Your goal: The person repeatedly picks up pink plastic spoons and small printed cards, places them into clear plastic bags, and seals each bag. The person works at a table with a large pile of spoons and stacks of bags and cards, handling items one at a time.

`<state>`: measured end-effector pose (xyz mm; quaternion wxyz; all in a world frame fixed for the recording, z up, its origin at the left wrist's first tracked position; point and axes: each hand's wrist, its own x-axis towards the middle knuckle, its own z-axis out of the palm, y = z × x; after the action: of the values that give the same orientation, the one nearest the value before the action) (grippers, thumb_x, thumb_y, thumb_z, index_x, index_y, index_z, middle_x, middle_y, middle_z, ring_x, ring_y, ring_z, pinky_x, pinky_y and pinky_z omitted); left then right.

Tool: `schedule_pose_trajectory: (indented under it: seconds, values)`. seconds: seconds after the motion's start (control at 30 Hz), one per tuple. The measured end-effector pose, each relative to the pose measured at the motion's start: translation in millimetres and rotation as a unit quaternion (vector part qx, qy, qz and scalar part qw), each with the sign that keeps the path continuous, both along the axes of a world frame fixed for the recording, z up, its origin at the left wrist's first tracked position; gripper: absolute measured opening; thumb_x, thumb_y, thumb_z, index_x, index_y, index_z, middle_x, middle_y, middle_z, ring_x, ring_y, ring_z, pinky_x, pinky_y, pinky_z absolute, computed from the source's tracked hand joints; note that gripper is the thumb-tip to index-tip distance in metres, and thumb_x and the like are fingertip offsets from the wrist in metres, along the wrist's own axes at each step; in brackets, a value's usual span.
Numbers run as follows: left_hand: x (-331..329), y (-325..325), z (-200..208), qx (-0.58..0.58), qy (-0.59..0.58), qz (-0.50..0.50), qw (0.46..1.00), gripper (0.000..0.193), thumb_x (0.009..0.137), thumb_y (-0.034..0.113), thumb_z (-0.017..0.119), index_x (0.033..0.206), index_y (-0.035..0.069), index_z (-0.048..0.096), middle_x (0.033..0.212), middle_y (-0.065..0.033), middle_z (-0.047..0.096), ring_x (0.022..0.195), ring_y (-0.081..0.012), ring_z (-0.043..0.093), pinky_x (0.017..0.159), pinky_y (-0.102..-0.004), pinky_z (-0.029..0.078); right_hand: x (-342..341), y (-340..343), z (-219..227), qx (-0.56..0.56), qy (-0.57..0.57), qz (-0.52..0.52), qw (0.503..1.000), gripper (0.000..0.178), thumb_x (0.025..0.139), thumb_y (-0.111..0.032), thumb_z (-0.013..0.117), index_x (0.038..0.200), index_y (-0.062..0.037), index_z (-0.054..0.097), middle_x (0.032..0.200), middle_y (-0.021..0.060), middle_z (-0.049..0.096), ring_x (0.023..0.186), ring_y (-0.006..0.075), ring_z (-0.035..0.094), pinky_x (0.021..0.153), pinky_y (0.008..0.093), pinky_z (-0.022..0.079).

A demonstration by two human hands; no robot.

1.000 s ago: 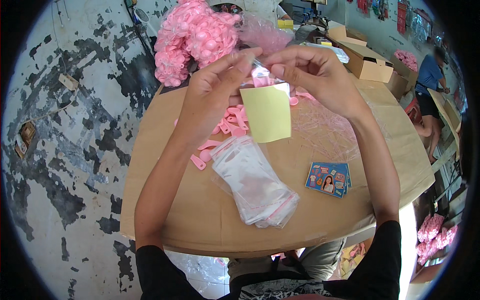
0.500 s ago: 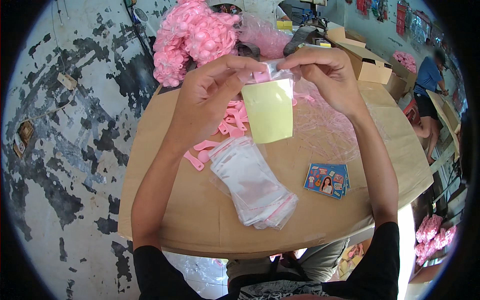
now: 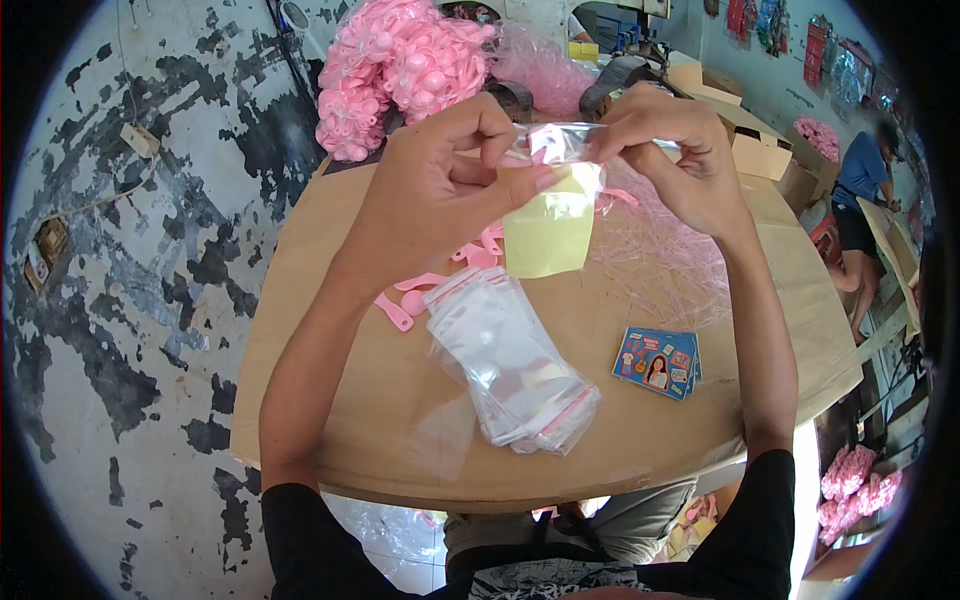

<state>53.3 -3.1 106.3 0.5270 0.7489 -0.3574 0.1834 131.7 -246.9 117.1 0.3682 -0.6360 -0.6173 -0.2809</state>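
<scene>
Above the far half of the table I hold up a clear plastic bag (image 3: 578,143) with both hands. A pale yellow card (image 3: 548,240) fills its lower part, and something pink shows near its top. My left hand (image 3: 432,185) grips the bag's left side, its thumb lying across the front. At the upper right corner, my right hand (image 3: 680,165) pinches the plastic between thumb and fingers. Below them lies a fanned stack of clear plastic bags (image 3: 510,360). Several pink plastic spoons (image 3: 398,312) lie beyond it, partly hidden by my left arm.
Blue printed cards (image 3: 655,362) are stacked at the right on the brown table (image 3: 360,440). Thin clear pink strips (image 3: 670,260) spread behind them. Large bags of pink spoons (image 3: 400,70) stand at the back, cardboard boxes (image 3: 755,155) at the back right. A person (image 3: 862,190) works farther right.
My left thumb has come down across the front of the bag. The bag's top now looks more spread between my hands, and my right hand has shifted slightly right.
</scene>
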Motion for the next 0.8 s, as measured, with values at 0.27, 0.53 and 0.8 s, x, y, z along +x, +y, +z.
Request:
schedule_pose_trajectory:
  seconds: [0.27,0.53,0.8]
  values:
    - [7,5,-2,-0.001,0.04,-0.001,0.999,0.033,0.082,-0.008,0.072,0.09,0.006,0.044,0.087,-0.0004,0.056,0.09,-0.0087,0.065,0.078,-0.0245,0.056,-22,15,-3,0.013,0.195,-0.034,0.98,0.037,0.092,-0.014,0.068,0.127,-0.0064,0.058,0.082,0.0,0.065,0.076,0.0089,0.059,0.068,0.0253,0.049]
    - [-1,5,2,0.018,0.006,0.049,0.999,0.032,0.083,-0.011,0.069,0.104,0.003,0.05,0.101,-0.0055,0.065,0.096,-0.0135,0.067,0.083,-0.0259,0.056,-18,15,-6,-0.027,0.261,-0.037,0.964,0.039,0.088,-0.006,0.073,0.125,-0.0037,0.062,0.073,-0.0035,0.06,0.065,0.0014,0.05,0.056,0.0201,0.039]
    - [-49,33,28,0.172,-0.115,0.173,0.963,0.021,0.085,-0.001,0.067,0.106,-0.002,0.062,0.11,-0.0095,0.064,0.096,-0.0145,0.065,0.08,-0.0257,0.053,-36,-98,39,0.144,0.046,-0.343,0.927,0.037,0.094,-0.029,0.066,0.122,-0.0061,0.063,0.09,0.0024,0.066,0.075,0.0086,0.056,0.066,0.0267,0.046]
